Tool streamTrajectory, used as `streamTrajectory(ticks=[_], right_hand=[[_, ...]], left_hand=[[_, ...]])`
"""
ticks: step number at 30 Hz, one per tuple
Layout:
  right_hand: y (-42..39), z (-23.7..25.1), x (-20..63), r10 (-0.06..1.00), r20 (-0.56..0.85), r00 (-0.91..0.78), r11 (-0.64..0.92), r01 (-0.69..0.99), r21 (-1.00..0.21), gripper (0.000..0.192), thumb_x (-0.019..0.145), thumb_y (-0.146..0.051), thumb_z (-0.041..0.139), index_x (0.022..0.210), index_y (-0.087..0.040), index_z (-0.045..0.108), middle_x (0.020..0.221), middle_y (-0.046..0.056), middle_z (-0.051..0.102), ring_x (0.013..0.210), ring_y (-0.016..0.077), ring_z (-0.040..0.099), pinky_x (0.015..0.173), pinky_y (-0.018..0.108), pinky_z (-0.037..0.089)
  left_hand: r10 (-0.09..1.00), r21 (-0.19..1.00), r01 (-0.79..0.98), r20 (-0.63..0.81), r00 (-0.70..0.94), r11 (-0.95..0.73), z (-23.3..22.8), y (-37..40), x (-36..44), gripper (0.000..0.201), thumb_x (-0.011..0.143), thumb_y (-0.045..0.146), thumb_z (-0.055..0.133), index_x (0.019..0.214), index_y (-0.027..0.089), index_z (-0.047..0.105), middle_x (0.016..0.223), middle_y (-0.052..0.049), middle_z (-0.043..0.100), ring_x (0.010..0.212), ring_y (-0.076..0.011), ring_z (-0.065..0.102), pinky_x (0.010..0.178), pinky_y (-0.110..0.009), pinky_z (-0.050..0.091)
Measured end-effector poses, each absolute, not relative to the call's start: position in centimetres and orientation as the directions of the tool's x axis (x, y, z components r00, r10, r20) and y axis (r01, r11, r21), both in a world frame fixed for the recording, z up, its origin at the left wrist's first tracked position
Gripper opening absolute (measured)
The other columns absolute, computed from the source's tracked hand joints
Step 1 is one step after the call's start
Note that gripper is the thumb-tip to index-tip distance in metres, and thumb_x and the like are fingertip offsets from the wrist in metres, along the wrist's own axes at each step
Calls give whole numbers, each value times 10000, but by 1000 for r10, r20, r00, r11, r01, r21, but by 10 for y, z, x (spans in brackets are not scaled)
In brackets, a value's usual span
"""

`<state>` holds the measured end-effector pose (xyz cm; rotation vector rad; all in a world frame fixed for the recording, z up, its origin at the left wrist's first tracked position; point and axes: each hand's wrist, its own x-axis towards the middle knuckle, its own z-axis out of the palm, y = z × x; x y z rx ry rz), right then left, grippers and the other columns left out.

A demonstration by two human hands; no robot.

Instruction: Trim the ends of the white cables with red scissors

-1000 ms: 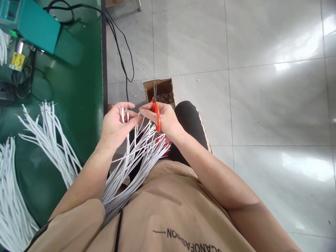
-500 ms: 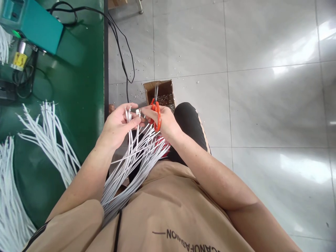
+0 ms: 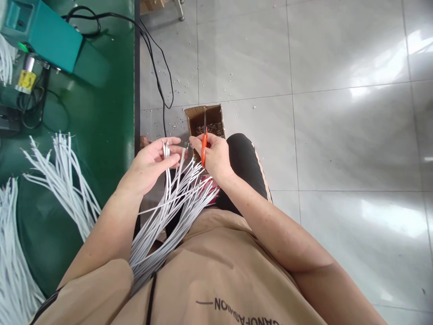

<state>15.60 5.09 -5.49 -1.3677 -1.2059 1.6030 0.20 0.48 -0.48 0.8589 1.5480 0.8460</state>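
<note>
Several white cables point(image 3: 166, 158) stand upright in my left hand point(image 3: 149, 160), pinned between thumb and fingers with their tips showing above. My right hand point(image 3: 215, 155) is closed around scissors point(image 3: 204, 146) with orange handles; the blades point away from me. Its thumb and fingertip come close to one cable's stripped end, between the two hands; whether they touch it I cannot tell. Below both hands, a loose bundle of white cables point(image 3: 176, 203) lies across my lap, its ends fanned toward the right.
An open cardboard box point(image 3: 221, 118) holding small scraps stands on the floor past my hands. On the green table point(image 3: 111, 104) at left are a teal machine point(image 3: 56, 36) and more cable bundles point(image 3: 72, 180). Black cords point(image 3: 157, 74) hang off the table edge.
The small white piece between my hands no longer shows there. My hands are slightly farther apart, and the scissors have turned more edge-on.
</note>
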Motion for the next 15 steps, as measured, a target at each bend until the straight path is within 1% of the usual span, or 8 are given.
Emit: streamTrajectory(ticks=[2,4,6,10,11,13,15], right_hand=[[50,-52,158,959,-233,-159,-227,54,-972,190,821,-330,582,869,-180,688,825,5,649,753,119,557,706,243,441],[49,-47,158,966,-188,-175,-184,43,-982,185,837,-309,563,893,-183,686,870,12,659,782,118,571,724,241,448],[47,-41,156,953,-194,-231,-185,62,-981,187,832,-327,579,843,-171,681,813,11,649,733,115,561,696,243,446],[44,-38,151,913,-228,-338,-196,125,-973,177,786,-337,640,782,-164,677,731,4,626,690,121,554,663,250,435],[43,-39,150,906,-242,-347,-208,132,-969,173,776,-336,648,777,-165,678,721,2,623,688,122,554,657,249,431],[42,-42,149,892,-285,-350,-253,136,-958,184,754,-350,664,762,-166,678,695,-5,615,669,120,543,638,246,420],[40,-45,148,870,-351,-345,-335,108,-936,215,730,-378,682,749,-164,677,664,-17,600,635,110,517,613,243,406]], left_hand=[[857,857,39,-510,-75,514,-1,5,3,409,744,210,743,1138,164,645,1094,-77,665,1093,-214,620,841,-317,575],[846,848,0,-528,-71,530,1,5,4,446,737,182,745,1171,167,643,1098,-72,650,1104,-215,603,859,-335,581],[843,847,-29,-531,-83,531,0,5,6,505,717,171,767,1204,183,631,1082,-64,652,1055,-210,618,849,-348,588],[854,858,-47,-514,-80,511,-7,5,4,569,679,205,815,1215,206,624,1186,-83,652,1056,-229,634,823,-339,589],[856,860,-37,-511,-82,510,-9,5,3,575,673,218,823,1213,203,625,1177,-85,659,1037,-227,641,814,-335,587],[858,861,13,-505,-87,508,-12,5,-1,544,669,237,828,1176,180,641,1086,-81,687,947,-202,658,801,-326,577],[868,866,83,-484,-112,493,-14,6,-4,447,657,236,833,1065,155,671,960,-59,697,847,-170,654,786,-308,559]])
